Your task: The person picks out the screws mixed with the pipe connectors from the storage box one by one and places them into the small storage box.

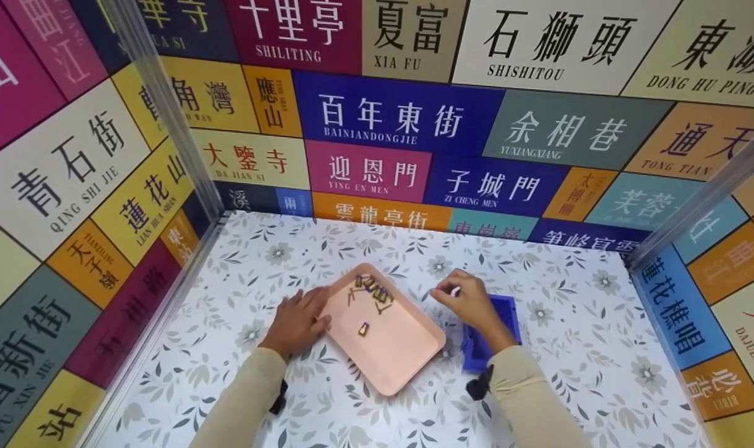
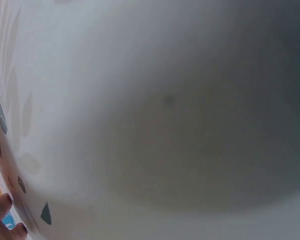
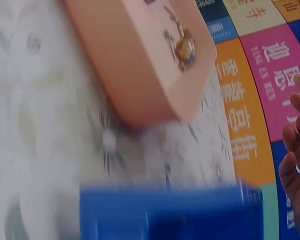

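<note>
On the white table with grey floral pattern (image 1: 576, 379) lies a shallow pink rectangular tray (image 1: 399, 354). To its right is a blue, box-like container (image 1: 478, 353), partly under the right wrist. The hands are apart: the left hand (image 1: 297, 320), fingers extended, touches the tray's left edge; the right hand (image 1: 469, 302) has curled fingers above the table, between tray and container, and I cannot tell if it holds something. Small gold-coloured metallic pieces (image 1: 382, 295) are gathered in the tray's far end; one similar piece (image 1: 363, 329) lies separately, nearer its middle.

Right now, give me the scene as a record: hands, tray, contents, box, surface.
left hand: at the tray's left rim, fingers extended
right hand: raised between tray and box; grip contents unclear
tray: pink tray, on the table
contents: gold-coloured pieces clustered at far end; single piece apart
box: blue box, right of tray, partly behind right forearm
surface: floral-patterned table
</note>
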A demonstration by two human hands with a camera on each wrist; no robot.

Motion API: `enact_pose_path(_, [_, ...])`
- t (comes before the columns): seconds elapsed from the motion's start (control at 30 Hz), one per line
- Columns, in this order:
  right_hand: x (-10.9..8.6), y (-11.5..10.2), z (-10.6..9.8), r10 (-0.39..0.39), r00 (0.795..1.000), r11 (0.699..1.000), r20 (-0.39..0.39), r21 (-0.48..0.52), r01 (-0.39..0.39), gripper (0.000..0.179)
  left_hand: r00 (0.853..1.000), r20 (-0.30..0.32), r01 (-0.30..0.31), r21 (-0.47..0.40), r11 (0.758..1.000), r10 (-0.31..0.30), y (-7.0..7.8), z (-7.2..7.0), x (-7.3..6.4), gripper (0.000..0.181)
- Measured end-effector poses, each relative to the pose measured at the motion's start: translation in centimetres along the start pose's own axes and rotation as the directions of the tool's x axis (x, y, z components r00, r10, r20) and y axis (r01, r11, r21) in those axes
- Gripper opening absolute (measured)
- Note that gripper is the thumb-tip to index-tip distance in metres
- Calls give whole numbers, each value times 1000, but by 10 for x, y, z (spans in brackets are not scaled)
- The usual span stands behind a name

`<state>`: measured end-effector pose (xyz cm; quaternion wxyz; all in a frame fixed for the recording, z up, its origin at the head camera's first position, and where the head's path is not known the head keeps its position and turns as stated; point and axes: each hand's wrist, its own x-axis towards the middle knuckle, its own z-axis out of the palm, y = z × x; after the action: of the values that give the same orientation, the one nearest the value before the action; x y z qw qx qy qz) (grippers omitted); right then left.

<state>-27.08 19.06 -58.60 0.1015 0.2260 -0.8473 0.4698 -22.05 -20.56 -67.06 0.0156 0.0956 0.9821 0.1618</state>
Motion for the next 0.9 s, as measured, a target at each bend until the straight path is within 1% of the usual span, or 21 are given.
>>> enact_pose_path(0.17, [9, -10, 40, -15, 999, 1000, -43, -16, 15, 10, 1000, -10, -23, 8, 1000, 23, 1, 0, 2, 67])
enact_pose_path(0.27, [17, -14, 61, -23, 998, 1000, -58, -15, 22, 8, 1000, -3, -15, 4, 1000, 15, 3, -1, 4, 68])
enact_pose_path(0.37, [25, -17, 80, -42, 998, 999, -50, -12, 42, 5, 1000, 3, 2, 9, 1000, -2, 5, -2, 5, 69])
enact_pose_path(0.5, [34, -20, 99, -53, 998, 998, -27, -30, 52, 5, 1000, 13, 7, 17, 1000, -7, 7, -1, 7, 69])
enact_pose_path(0.57, [39, -20, 107, -40, 999, 998, -8, -42, 39, 7, 1000, 17, 7, 15, 1000, -7, 9, -1, 7, 69])
enact_pose_path(0.67, [44, -22, 118, 0, 1000, 998, 30, -57, 2, 10, 1000, 15, 6, 2, 1000, -6, 9, -2, 6, 69])
enact_pose_path(0.77, [49, -23, 130, 30, 997, 996, 73, -88, -24, 11, 1000, 9, 7, 2, 1000, -7, 7, -2, 3, 68])
enact_pose_path(0.9, [55, -23, 147, 43, 992, 989, 122, -144, -25, 15, 1000, 0, 0, 8, 1000, 0, 2, -3, 0, 68])
